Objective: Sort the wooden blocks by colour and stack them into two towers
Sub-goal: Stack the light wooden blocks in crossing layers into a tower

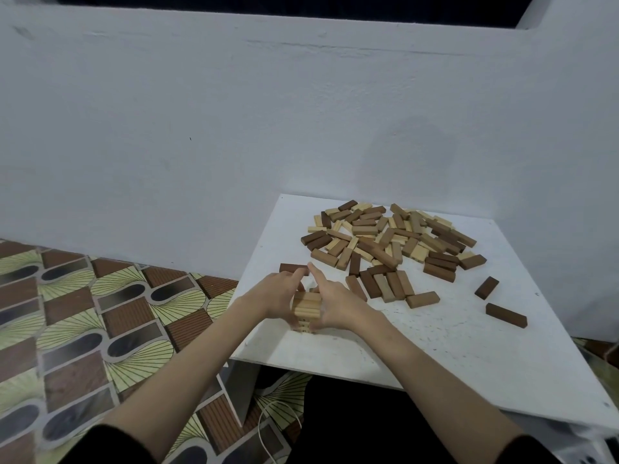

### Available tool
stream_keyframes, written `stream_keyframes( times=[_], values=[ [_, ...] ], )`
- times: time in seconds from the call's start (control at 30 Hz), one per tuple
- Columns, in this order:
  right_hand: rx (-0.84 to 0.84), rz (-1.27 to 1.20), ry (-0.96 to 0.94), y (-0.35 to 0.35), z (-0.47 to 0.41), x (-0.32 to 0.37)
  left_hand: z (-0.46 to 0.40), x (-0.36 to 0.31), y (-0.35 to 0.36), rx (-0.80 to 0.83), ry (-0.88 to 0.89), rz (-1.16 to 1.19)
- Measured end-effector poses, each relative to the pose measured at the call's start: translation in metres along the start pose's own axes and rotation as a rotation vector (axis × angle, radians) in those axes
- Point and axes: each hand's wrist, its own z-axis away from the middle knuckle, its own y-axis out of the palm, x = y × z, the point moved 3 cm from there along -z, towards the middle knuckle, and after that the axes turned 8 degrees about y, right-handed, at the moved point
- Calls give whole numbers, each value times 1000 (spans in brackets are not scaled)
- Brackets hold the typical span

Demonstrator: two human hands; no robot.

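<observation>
We see a dim, cool, bluish picture with soft, even light. At twelve o'clock a black band stays unlit. Shadows are faint, darkest under the table [469, 346] at six o'clock. No glare shows. Wide-angle bending curves the wall [234, 112] edges toward the corners, and fine detail looks slightly soft throughout.

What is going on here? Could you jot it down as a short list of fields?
surface: white board on a patterned floor
tower: light blocks stacked near the board's left edge
left hand: against the tower's left side
right hand: against the tower's right side
pile: mixed light and dark blocks, unsorted, behind the tower
dark tower: none visible yet
</observation>
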Motion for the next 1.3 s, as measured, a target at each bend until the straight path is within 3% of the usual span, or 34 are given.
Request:
stream_keyframes(
  times=[0.77, 0.93, 1.1, 1.2, 1.3],
  values=[
    [41, -63, 40, -2, 3, 3, 0, 4, 5, 31, -21, 41],
    [69, -233, 110, -22, 17, -4, 11, 17, -7, 34, -80, 357],
    [19, -659, 341, -44, 23, -12, 26, 21, -35, -33, -383, 777],
    [132, -1008, 457, -41, 27, -10, 26, 14, -35, -40, -488, 1059],
    [219, -1128, 488, -34, 31, -4, 25, 5, -27, -10, -558, 1144]
  ],
)
